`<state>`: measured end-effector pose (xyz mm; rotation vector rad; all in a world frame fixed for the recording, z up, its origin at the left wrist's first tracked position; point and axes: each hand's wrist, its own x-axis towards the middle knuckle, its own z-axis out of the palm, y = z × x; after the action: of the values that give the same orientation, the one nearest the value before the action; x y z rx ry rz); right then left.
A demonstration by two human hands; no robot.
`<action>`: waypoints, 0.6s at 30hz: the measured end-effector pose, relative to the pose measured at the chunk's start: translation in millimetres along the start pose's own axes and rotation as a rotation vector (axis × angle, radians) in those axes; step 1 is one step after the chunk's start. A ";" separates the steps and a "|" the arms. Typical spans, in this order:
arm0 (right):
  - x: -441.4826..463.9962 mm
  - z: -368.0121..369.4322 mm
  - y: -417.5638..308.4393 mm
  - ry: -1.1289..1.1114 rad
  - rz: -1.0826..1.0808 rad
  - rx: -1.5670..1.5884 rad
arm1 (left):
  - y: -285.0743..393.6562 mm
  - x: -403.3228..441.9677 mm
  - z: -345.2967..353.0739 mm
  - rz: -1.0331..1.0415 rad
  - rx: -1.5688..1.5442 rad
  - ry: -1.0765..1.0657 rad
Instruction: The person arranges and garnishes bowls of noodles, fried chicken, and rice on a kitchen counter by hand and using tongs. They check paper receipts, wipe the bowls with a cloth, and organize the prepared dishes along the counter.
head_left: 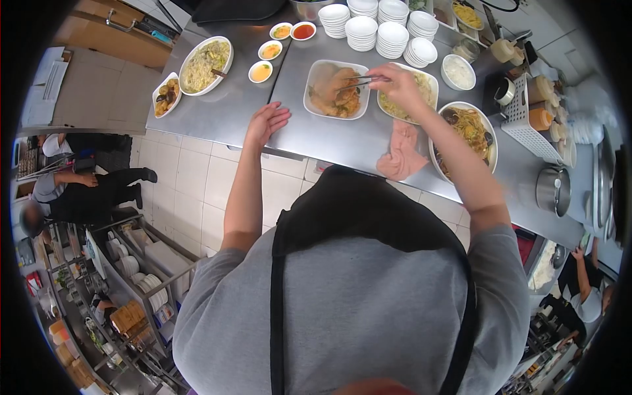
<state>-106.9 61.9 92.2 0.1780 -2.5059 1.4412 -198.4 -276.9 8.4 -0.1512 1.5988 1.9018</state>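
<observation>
My right hand (395, 84) is closed around slim metal tongs (361, 81), which point left into a white square bowl (307, 99). Their tips touch or hover just over browned food pieces (342, 100) in it; exact contact is hard to tell. Directly beneath my right hand sits a second white dish (426, 80) of pale noodles or rice, partly covered by the hand. My left hand (266, 124) holds nothing, fingers stretched out, above the front edge of the steel counter (289, 135). A pink cloth (403, 155) lies crumpled over that edge below my right forearm.
A noodle dish (466, 141) is right of my forearm, near a rice bowl (459, 72). Stacked white bowls (361, 33) stand at the back. Small sauce cups (261, 71) and an oval platter (207, 64) are left. Other people (72, 191) stand at left and far right.
</observation>
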 end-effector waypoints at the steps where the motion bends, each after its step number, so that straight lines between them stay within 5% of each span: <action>1: -0.1 5.4 3.9 -0.012 0.051 0.010 | 0.2 -0.4 0.1 0.002 0.001 0.001; 7: 5.0 -3.4 34.9 0.003 0.208 0.214 | -3.2 -1.4 -1.2 0.022 -0.017 -0.002; 18: 3.2 -11.8 35.6 0.017 0.090 0.057 | -1.3 -1.6 -0.5 0.012 -0.021 -0.003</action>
<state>-116.3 90.0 69.0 0.0638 -2.4897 1.5431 -196.6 -277.9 8.0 -0.1476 1.5813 1.9277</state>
